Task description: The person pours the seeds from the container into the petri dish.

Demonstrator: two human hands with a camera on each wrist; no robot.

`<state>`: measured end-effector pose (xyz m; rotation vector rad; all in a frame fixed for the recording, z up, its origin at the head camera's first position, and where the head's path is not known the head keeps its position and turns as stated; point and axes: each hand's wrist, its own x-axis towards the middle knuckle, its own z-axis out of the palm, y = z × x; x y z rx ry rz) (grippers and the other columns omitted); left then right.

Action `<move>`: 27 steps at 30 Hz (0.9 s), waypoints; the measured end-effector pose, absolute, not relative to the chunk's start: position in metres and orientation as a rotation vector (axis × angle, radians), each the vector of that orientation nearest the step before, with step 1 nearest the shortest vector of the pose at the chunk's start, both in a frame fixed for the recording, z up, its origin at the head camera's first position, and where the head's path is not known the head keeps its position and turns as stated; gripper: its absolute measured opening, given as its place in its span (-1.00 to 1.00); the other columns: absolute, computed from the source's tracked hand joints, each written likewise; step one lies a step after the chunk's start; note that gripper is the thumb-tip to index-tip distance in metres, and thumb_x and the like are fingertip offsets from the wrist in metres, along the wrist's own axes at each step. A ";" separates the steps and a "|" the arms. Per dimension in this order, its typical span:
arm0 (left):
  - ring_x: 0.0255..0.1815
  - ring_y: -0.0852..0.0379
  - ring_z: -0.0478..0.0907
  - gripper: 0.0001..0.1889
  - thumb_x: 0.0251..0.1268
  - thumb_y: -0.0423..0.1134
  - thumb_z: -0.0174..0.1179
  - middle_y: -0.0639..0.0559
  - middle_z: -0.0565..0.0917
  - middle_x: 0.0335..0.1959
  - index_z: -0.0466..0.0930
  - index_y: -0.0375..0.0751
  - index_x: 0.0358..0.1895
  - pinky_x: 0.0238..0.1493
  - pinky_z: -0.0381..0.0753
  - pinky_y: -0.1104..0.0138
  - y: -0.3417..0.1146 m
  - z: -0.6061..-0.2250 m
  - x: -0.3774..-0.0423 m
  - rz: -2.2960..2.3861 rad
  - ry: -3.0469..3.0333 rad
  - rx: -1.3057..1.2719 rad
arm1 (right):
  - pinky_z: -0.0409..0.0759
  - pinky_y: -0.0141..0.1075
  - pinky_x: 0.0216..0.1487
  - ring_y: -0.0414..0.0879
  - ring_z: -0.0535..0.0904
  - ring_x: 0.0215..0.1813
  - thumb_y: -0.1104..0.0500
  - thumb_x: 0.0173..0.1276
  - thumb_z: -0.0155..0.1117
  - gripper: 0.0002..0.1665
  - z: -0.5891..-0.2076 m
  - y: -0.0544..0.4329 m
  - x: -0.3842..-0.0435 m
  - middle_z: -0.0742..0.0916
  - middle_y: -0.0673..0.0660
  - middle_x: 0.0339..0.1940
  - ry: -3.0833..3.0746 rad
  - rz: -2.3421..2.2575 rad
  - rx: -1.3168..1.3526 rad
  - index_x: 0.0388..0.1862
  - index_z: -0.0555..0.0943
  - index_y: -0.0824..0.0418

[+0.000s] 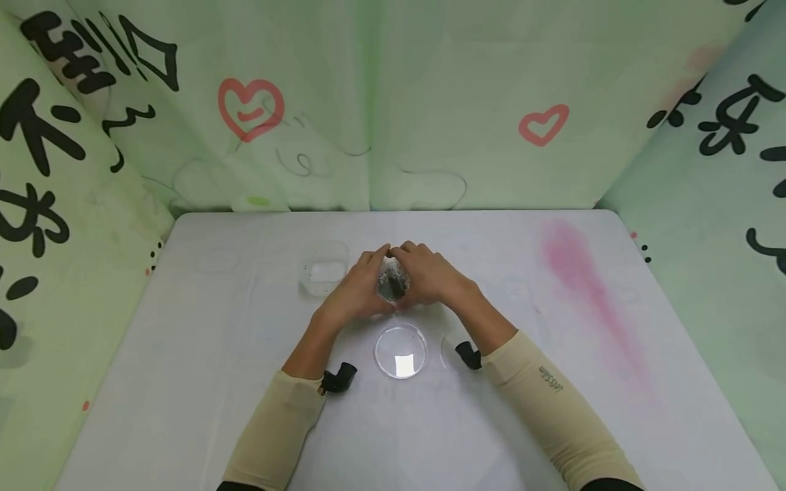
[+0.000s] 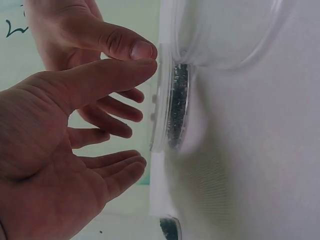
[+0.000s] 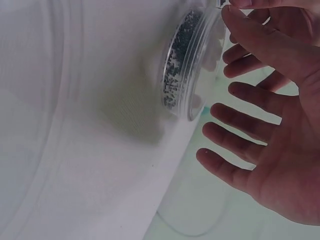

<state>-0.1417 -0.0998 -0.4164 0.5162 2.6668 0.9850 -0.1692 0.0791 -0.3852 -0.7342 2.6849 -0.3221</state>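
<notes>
A clear round petri dish (image 2: 178, 107) with black granules rests on the white table. In the head view its granules (image 1: 393, 281) show in the gap between my two hands. My left hand (image 1: 362, 286) and right hand (image 1: 430, 274) frame it from either side. Both wrist views show the fingers spread and loosely straight around the upper side of the dish. The thumb tips come together by its near rim. Whether they touch the rim, I cannot tell. In the right wrist view the dish (image 3: 172, 75) appears slanted, with the right hand (image 3: 280, 145) beside it.
A clear round dish (image 1: 376, 353) lies nearer to me. Part of another clear round edge (image 1: 443, 351) shows by the right wrist's black camera (image 1: 469, 355). A clear squarish container (image 1: 307, 281) stands left of my hands. Green cloth walls (image 1: 381, 123) surround the table (image 1: 233, 409).
</notes>
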 end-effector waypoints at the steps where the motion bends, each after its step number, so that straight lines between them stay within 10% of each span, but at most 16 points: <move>1: 0.57 -0.23 0.29 0.21 0.07 -0.20 0.61 -0.29 0.23 0.57 -0.07 -0.17 0.70 0.52 0.39 -0.05 -0.100 -0.415 -0.141 0.987 2.667 0.519 | 0.47 0.23 0.41 0.22 0.39 0.50 -0.05 0.05 0.73 0.22 -0.384 0.080 -0.169 0.49 0.23 0.48 2.686 -0.330 -0.727 0.61 0.29 0.21; 27: 0.63 -0.20 0.18 0.05 0.11 -0.25 0.57 -0.18 0.13 0.64 0.14 -0.02 0.66 0.54 0.31 -0.13 -0.181 -0.368 -0.134 1.133 2.863 0.402 | 0.52 0.09 0.30 0.13 0.50 0.29 0.10 0.11 0.68 -0.04 -0.378 0.110 -0.086 0.56 0.17 0.32 2.738 -0.575 -0.783 0.48 0.45 0.21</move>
